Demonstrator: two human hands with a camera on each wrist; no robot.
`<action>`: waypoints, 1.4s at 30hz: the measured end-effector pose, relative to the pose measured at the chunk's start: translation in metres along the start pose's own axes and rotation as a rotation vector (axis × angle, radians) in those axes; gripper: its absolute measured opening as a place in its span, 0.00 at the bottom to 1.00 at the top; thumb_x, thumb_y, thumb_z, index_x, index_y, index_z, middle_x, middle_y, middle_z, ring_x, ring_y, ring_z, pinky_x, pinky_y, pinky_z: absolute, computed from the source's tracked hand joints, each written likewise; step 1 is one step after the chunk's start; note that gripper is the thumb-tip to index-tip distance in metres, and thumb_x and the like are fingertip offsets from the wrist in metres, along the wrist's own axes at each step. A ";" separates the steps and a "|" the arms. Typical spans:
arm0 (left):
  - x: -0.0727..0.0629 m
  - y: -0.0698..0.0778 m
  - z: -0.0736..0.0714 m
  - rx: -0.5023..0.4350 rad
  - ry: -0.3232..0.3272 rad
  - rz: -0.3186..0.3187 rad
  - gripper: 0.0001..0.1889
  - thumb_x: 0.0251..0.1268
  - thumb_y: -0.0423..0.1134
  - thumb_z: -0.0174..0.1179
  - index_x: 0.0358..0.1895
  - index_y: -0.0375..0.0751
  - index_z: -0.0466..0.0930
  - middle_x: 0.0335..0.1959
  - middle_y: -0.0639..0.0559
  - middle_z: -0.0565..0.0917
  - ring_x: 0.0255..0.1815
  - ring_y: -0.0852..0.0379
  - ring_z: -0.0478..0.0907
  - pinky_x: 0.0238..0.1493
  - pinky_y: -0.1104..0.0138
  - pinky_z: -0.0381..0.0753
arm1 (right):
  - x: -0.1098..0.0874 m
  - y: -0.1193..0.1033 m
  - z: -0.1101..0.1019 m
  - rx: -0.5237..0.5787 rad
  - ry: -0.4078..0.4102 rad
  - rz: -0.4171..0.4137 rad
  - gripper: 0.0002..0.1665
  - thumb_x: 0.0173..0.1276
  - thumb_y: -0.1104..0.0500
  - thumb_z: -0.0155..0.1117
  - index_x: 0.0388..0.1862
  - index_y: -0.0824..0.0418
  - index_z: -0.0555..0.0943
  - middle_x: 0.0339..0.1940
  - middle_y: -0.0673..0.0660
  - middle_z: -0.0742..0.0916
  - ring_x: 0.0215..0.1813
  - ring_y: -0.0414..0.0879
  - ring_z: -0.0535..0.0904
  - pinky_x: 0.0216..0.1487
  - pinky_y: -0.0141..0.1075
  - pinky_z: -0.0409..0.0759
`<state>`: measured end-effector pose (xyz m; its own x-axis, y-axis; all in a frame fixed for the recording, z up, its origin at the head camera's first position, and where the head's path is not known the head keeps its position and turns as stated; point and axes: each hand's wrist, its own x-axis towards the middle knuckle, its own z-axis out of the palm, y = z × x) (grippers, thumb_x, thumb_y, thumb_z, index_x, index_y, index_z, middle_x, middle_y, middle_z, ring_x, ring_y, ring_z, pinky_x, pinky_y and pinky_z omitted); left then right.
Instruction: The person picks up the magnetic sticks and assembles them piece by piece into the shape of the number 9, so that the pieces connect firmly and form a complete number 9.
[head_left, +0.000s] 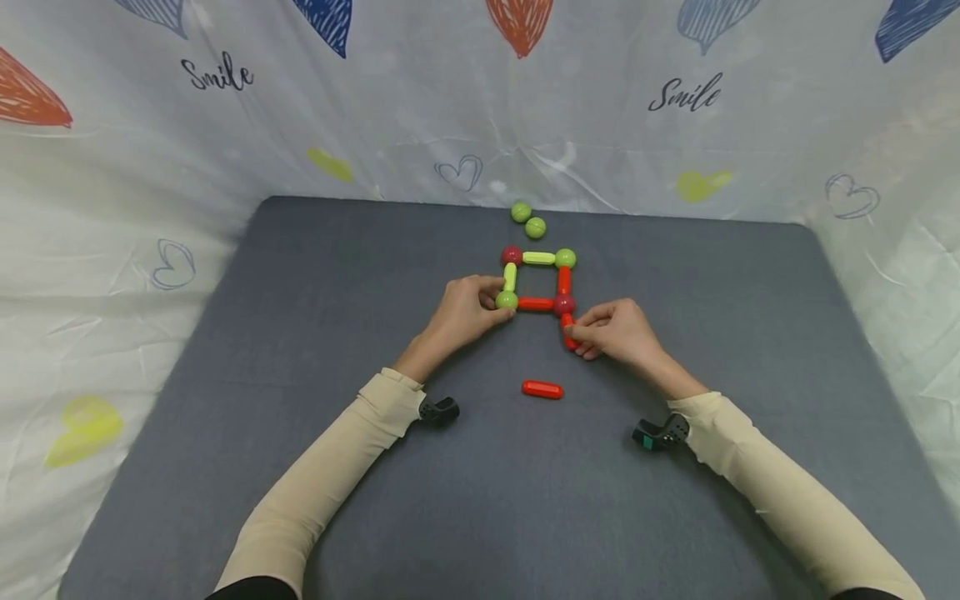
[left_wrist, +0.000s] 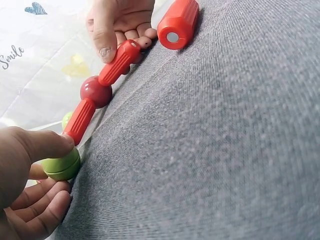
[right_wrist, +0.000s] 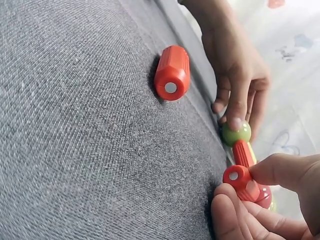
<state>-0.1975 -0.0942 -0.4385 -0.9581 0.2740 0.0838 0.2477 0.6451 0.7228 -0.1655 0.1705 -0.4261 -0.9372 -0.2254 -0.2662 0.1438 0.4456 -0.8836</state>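
Note:
On the table lies a square of magnetic rods and balls. Its corners are a dark red ball [head_left: 512, 256], a green ball [head_left: 566, 259], a second dark red ball [head_left: 563, 304] and another green ball [head_left: 507, 301]. Two sides are yellow-green rods [head_left: 538, 258]; the other two are red rods [head_left: 536, 305]. My left hand [head_left: 468, 310] holds the near-left green ball between thumb and fingers. With thumb and fingertips, my right hand [head_left: 618, 335] pinches a red rod [right_wrist: 244, 185] that meets the near-right dark red ball.
One loose red rod [head_left: 542, 389] lies nearer the person, between the forearms. Behind the square sit two loose green balls [head_left: 536, 227], close to the printed curtain [head_left: 390, 108]. The grey cloth [head_left: 480, 500] covers the table.

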 end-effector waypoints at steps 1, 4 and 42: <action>0.000 0.000 0.000 -0.001 0.002 0.001 0.27 0.58 0.42 0.75 0.61 0.37 0.81 0.45 0.47 0.85 0.39 0.58 0.83 0.40 0.65 0.82 | 0.000 0.000 0.000 0.011 -0.002 0.005 0.16 0.63 0.59 0.74 0.39 0.72 0.86 0.28 0.64 0.89 0.27 0.52 0.87 0.32 0.43 0.86; 0.001 0.000 -0.001 0.001 0.005 0.003 0.27 0.58 0.42 0.75 0.60 0.37 0.81 0.45 0.46 0.85 0.40 0.58 0.83 0.40 0.66 0.82 | 0.002 -0.001 0.001 0.055 -0.001 0.022 0.17 0.63 0.59 0.75 0.40 0.73 0.86 0.30 0.65 0.89 0.28 0.52 0.88 0.33 0.44 0.86; 0.005 -0.002 -0.011 0.006 -0.069 0.032 0.27 0.61 0.47 0.71 0.60 0.37 0.81 0.43 0.49 0.85 0.39 0.59 0.83 0.41 0.66 0.82 | 0.012 0.004 -0.002 0.160 -0.012 0.062 0.19 0.61 0.61 0.77 0.42 0.76 0.84 0.27 0.62 0.89 0.27 0.47 0.86 0.34 0.43 0.86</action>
<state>-0.2041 -0.1018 -0.4316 -0.9375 0.3430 0.0591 0.2791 0.6395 0.7163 -0.1771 0.1708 -0.4322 -0.9212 -0.2122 -0.3262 0.2515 0.3152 -0.9151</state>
